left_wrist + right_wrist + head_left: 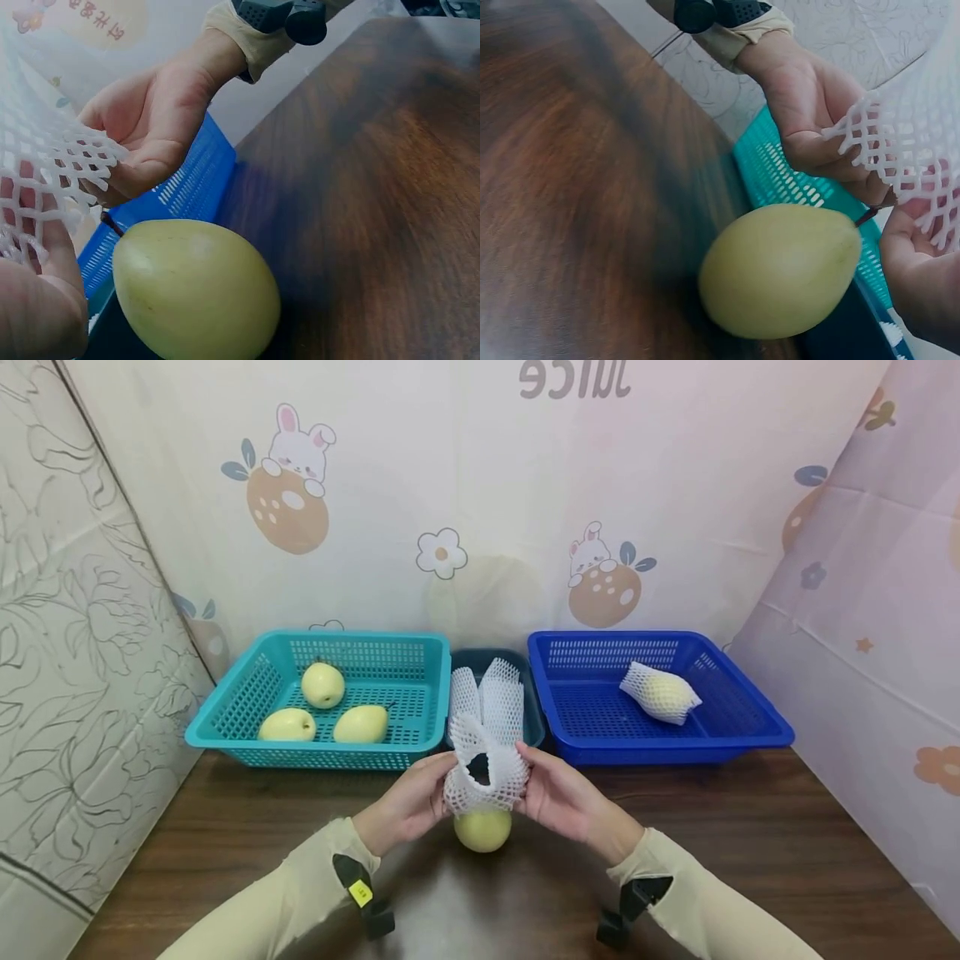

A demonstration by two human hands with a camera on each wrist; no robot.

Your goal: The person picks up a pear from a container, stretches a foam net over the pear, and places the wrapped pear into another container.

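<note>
Fingers (521, 750) of the left hand (411, 802) and right hand (566, 793) pinch opposite sides of a white foam net (506, 772), drawing its mouth open; through the mesh, the wrist views show fingertips that the head view hides. Just nearer than the net, midway between the hands, is a yellow-green pear (482, 832); its dark stem (112, 223), pointing toward the net, appears only in the wrist views, where the fruit's body is bare. Whether it touches the net, I cannot tell. Brown wood-grain table (300, 827) lies underneath. Beyond the hands, a dark tray (534, 727) holds more foam nets (501, 702). Left of it, a teal basket (202, 735) contains three bare pears (323, 685); right of it, a blue basket (675, 745) contains one netted pear (663, 696). These contents show in the head view alone. Farthest stands a pale backdrop (375, 468) printed with rabbits and fruit.
</note>
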